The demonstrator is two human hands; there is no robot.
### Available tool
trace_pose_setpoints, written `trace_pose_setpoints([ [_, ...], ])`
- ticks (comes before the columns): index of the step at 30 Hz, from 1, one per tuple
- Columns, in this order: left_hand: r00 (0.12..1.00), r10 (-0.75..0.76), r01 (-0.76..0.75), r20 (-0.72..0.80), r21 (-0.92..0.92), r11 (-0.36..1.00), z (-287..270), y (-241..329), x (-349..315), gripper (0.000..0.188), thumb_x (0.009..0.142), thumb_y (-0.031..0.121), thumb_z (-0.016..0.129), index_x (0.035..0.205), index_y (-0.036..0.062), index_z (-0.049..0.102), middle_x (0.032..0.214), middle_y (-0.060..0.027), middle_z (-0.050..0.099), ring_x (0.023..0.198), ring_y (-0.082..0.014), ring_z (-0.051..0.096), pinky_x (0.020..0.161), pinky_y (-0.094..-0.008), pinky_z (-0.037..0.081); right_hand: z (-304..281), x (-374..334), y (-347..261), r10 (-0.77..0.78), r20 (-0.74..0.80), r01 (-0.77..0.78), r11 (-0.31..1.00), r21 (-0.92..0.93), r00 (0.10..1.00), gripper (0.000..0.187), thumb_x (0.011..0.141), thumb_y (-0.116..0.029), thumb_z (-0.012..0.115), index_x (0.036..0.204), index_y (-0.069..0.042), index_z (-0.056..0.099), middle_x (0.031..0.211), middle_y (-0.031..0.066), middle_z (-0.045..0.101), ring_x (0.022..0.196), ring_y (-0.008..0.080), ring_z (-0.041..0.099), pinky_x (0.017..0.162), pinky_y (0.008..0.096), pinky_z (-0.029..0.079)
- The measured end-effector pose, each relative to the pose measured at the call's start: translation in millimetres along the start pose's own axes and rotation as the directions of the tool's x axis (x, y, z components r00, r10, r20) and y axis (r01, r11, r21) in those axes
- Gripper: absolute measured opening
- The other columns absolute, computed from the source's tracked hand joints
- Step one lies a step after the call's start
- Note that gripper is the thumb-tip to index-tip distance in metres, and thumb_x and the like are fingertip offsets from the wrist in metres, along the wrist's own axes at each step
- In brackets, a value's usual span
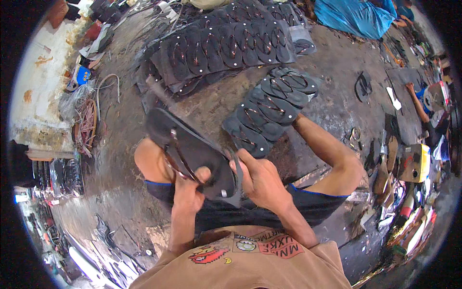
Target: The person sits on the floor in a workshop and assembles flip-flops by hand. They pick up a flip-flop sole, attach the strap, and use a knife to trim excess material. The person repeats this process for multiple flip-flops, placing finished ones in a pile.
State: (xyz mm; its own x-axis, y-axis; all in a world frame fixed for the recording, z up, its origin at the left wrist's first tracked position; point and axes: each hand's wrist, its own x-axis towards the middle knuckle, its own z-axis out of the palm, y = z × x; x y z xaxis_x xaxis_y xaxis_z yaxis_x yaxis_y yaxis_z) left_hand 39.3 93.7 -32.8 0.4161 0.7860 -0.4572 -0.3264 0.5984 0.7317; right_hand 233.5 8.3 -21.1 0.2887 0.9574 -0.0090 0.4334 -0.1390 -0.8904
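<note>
Two hands are on one dark sandal [204, 156], which I have raised above the lap, between the bare knees, with its sole tilted and the toe end pointing up to the left. The left hand [188, 190] grasps it by the lower left side, the thumb lying on the foot surface near the shiny brown strap [175, 153]. The right hand [263, 180] is closed, and it pinches a thin dark edge [237, 179] at the right side near the heel; whether this edge is fully free from the sole, I cannot tell. Past the toe end a blurred strip [161, 91] sticks out, and I cannot say exactly what it is. As I judge, the strap is already fitted, the sandal is already separate from any sheet, and the cleaning of its border is only partly done. On the floor [332, 103], just beyond the hands, lies a small sheet of sandals [269, 113], with straps in place and the soles side by side. Farther back lies a bigger pile of sandals [226, 45], also strapped and arranged in rows. These seem to me the larger share of the work, probably not yet separated.
</note>
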Motion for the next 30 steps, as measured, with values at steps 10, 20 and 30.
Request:
trace_pose_setpoints([
  [10,0.982,-0.006,0.001,-0.188,-0.029,1.0,0.8,-2.9,-30.4,0.03,0.103,0.027,0.066,0.122,0.0036,0.067,0.105,-0.0094,0.077,0.089,-0.0221,0.077,0.075,-0.0367,0.064,11.1,-74.9,9.4,0.135,0.214,-0.159,0.983,0.095,0.967,0.03,0.108,-0.031,0.054,0.12,-0.004,0.057,0.079,0.0261,0.066,0.08,0.0502,0.068,0.068,0.0564,0.049],
  [20,0.982,-0.027,0.021,-0.188,-0.036,0.999,0.8,-5.3,-29.8,0.042,0.097,0.02,0.074,0.132,0.0007,0.061,0.111,-0.0118,0.075,0.093,-0.0254,0.077,0.078,-0.038,0.065,-9.5,-112.1,16.8,0.316,0.358,-0.349,0.937,0.03,0.879,0.032,0.108,-0.035,0.054,0.112,-0.003,0.058,0.078,0.0274,0.066,0.077,0.0529,0.065,0.068,0.0591,0.047],
  [30,0.972,-0.062,0.086,-0.229,0.097,0.992,16.7,5.3,-41.7,0.049,0.091,0.017,0.08,0.133,0.0014,0.06,0.117,-0.0106,0.071,0.098,-0.0206,0.074,0.083,-0.036,0.064,64.7,4.6,41.0,0.183,0.153,-0.203,0.971,0.127,0.971,0.029,0.107,-0.033,0.058,0.109,-0.004,0.056,0.08,0.0318,0.064,0.083,0.0568,0.061,0.07,0.0613,0.046],
])
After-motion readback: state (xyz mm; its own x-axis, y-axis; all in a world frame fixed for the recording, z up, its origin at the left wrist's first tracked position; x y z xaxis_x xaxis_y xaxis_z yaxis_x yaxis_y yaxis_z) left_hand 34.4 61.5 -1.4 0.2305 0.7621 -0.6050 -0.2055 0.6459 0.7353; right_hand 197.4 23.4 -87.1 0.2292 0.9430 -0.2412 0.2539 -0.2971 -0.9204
